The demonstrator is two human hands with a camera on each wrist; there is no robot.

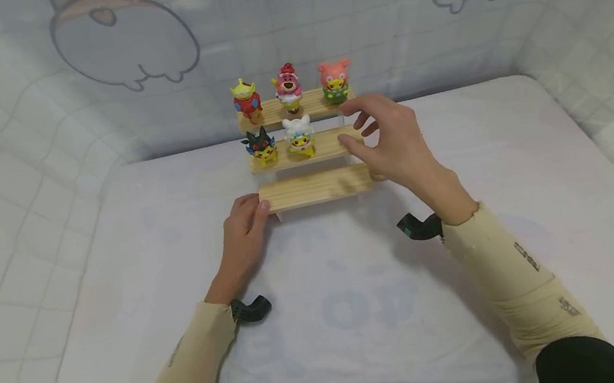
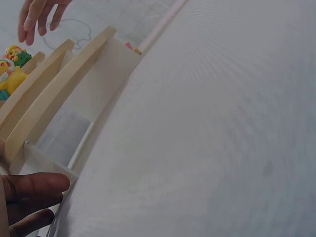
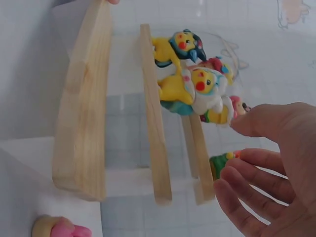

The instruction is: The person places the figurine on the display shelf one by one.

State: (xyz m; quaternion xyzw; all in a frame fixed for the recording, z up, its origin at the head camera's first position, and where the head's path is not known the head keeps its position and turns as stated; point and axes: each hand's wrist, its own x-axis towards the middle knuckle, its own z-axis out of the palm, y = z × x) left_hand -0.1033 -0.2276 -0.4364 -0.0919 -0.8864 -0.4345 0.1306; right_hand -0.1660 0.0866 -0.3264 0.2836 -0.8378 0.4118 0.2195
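A three-tier wooden display stand (image 1: 315, 188) has pale side supports. My left hand (image 1: 243, 235) holds the left end of its lowest board, with the thumb at the front corner and the other fingers around the end. At the right end of the middle board, my right hand (image 1: 393, 138) hovers with fingers apart and slightly bent, nothing between them. Close to it on the top board is a pink-hooded figurine (image 1: 335, 81). The middle board carries a white-hooded yellow figurine (image 1: 300, 137) and a dark-hooded yellow figurine (image 1: 261, 146).
On the top board also stand a pink bear figurine (image 1: 288, 89) and a green-headed figurine in red (image 1: 247, 100). A small pink and tan object (image 3: 61, 227) lies by the stand's right end, partly behind my right hand in the head view. A patterned curtain (image 1: 285, 26) hangs behind.
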